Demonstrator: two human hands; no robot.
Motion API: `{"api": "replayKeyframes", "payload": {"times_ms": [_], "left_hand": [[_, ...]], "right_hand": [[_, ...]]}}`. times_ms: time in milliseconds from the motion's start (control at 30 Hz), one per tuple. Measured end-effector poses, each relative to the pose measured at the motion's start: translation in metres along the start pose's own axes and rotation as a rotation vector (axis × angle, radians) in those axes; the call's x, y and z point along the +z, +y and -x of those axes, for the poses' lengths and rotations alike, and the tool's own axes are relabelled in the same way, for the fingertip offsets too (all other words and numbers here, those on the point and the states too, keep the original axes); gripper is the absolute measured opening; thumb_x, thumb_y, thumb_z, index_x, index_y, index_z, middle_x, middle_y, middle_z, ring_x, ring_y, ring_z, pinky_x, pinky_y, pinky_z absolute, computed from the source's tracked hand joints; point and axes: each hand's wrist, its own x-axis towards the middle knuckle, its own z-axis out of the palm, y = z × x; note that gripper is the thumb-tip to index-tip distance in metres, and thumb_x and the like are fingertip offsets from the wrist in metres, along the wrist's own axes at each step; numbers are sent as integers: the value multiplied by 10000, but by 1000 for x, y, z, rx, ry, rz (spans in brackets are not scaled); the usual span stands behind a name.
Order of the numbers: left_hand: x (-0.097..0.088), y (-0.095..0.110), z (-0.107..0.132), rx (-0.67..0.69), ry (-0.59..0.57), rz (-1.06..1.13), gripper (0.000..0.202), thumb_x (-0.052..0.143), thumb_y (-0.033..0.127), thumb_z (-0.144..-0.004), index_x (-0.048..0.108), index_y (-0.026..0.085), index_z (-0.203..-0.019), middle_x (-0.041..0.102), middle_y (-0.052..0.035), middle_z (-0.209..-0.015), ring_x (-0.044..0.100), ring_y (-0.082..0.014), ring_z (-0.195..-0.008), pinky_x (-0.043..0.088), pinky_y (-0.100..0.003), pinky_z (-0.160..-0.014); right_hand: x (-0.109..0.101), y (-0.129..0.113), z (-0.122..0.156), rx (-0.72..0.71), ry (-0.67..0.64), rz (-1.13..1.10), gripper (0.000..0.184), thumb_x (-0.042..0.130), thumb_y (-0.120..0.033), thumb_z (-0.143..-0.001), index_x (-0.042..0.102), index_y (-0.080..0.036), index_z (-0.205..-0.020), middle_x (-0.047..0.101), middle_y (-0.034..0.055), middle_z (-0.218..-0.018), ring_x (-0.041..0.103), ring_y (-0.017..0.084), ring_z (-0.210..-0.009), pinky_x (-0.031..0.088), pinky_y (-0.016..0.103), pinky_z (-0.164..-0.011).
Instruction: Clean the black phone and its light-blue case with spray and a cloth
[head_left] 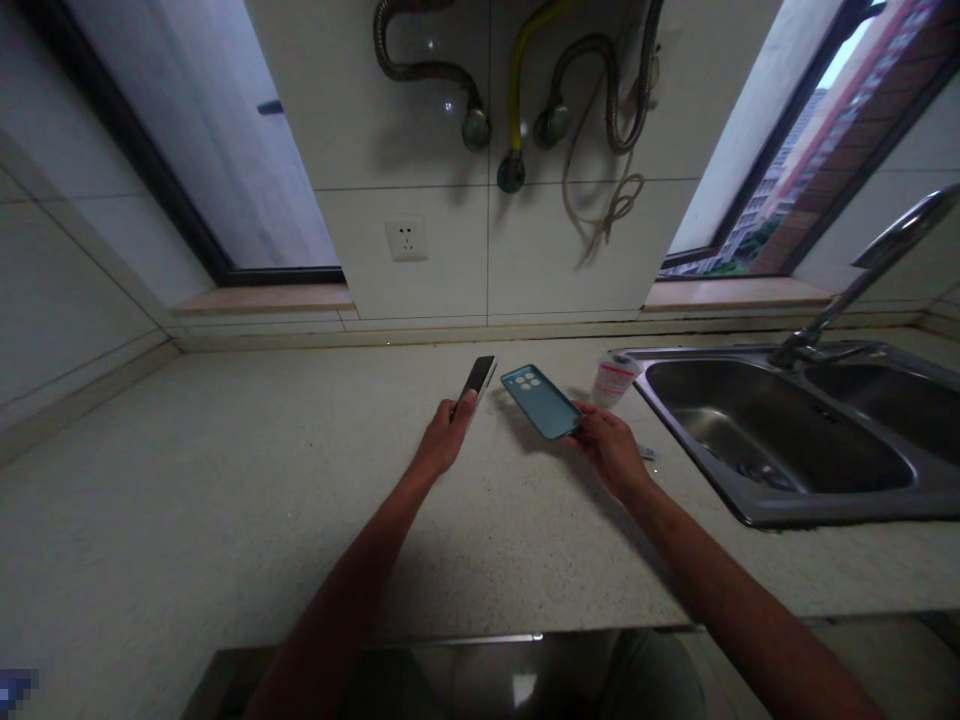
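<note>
Gripping a smartphone (477, 385) upright, the left hand (446, 438) is closed; the right hand (609, 450) grips a teal phone case (541, 401) near the countertop's (225, 480) back edge, beside the steel sink (750, 518).

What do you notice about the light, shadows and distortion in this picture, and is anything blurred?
In the head view, the wide lens bends the window frames; light is dim, brightest at the right window; soft shadows lie on the worktop under the left hand and right hand; the phone and teal case look fairly sharp; a pixelated patch covers the lower-left corner.
</note>
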Motion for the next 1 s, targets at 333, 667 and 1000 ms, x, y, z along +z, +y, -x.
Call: {"api": "replayKeyframes", "payload": {"times_ms": [333,667,1000], "left_hand": [[-11,-6,-4,-84,87,-490,694,315,770,-877,545,152,-1091,685,-239,-1071,665,-365,-1010,454,-398,-767],[-3,-11,1,-64,100,-718,712,370,728,-885,546,96,-1163,683,-277,-1091,660,-407,-1059,474,-446,-825],[-3,-17,-1,-74,87,-788,690,393,708,-888,548,100,-1175,688,-268,-1101,659,-392,-1068,473,-429,-830]], "right_hand": [[-4,14,-10,27,-48,47,282,669,-320,-700,645,-189,-949,717,34,-818,696,177,-685,640,307,-642],[-5,15,-13,17,-40,73,304,672,-318,-653,634,-191,-926,692,15,-772,668,160,-636,639,312,-632],[-7,24,-15,93,-105,63,230,702,-204,-693,627,-192,-910,729,37,-793,718,181,-690,653,346,-692]]}}
